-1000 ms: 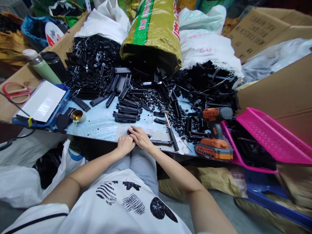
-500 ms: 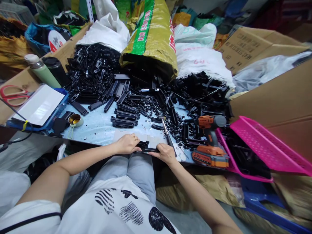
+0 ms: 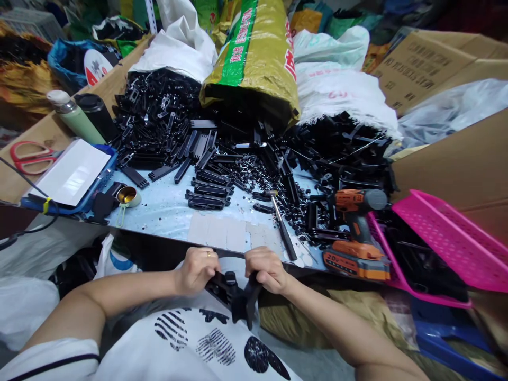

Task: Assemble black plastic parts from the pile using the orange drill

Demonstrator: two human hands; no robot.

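Observation:
My left hand [image 3: 197,270] and my right hand [image 3: 266,268] are both closed on a black hinged plastic part [image 3: 237,296], one at each end. It is folded into a V above my lap, its joint pointing toward my body. The exact kind of part I cannot make out. Just beyond, pale flat pieces [image 3: 226,232] lie at the table's edge. A hammer [image 3: 282,227] rests to their right, and a small stack of similar black parts [image 3: 208,201] lies behind them.
An orange cordless drill [image 3: 357,233] stands at the right beside a pink basket [image 3: 440,233]. Heaps of black parts [image 3: 159,116] spill from sacks at the back. Scissors [image 3: 34,157], a green bottle [image 3: 75,114] and a metal cup [image 3: 129,196] are on the left.
Both hands have drawn the black part back off the table edge to above my lap. It was nearly straight and is now bent into a V. The view has shifted slightly.

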